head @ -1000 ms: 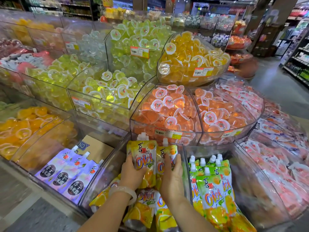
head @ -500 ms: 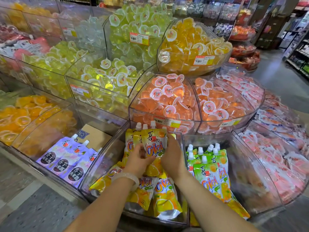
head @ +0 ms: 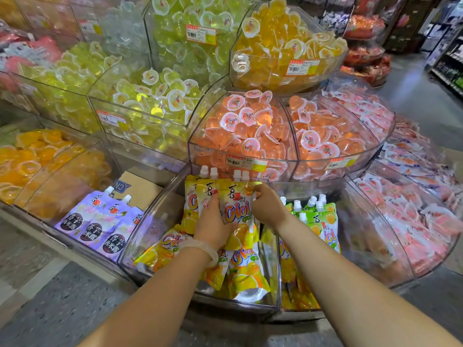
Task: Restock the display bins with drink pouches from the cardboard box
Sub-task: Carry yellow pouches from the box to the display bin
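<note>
Several yellow-orange drink pouches [head: 238,206] with white caps stand upright at the back of a clear display bin [head: 273,291]. My left hand [head: 213,226] grips them from the lower left, fingers curled round the front pouch. My right hand [head: 268,206] pinches their right edge near the top. More of the same pouches [head: 245,274] lie flat in the bin's front, partly under my left wrist. The cardboard box of the task is not in view.
Purple pouches [head: 100,221] fill the bin to the left, with a cardboard piece [head: 140,189] behind them. Green pouches [head: 318,221] stand in the bin to the right. Bins of jelly cups [head: 250,126] rise above. Grey floor lies below and an aisle at the right.
Both hands have pushed the upright pouches together into one tight stack at the back of the bin. The view has moved closer and tilted down.
</note>
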`<action>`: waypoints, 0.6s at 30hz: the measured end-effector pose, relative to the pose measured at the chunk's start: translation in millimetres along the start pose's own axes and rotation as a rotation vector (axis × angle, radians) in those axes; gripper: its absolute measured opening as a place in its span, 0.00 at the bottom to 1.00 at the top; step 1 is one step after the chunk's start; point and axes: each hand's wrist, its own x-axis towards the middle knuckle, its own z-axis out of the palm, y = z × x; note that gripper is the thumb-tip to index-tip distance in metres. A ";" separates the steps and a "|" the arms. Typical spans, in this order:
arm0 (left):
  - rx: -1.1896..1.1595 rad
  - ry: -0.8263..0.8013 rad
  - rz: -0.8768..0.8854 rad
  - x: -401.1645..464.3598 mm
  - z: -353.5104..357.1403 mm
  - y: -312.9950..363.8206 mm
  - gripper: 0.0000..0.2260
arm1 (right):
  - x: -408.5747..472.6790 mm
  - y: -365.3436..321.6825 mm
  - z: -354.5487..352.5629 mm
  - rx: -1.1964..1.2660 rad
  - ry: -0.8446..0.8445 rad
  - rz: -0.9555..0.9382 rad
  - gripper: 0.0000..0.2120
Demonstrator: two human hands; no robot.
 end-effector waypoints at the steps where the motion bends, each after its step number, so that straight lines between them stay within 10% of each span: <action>1: 0.044 0.012 0.019 -3.1 0.0 1.4 0.44 | 1.0 1.0 0.5 0.002 0.008 -0.001 0.19; 18: 0.658 0.090 0.222 -7.8 -26.0 39.9 0.44 | -30.7 -18.1 -4.8 -0.113 0.117 -0.166 0.21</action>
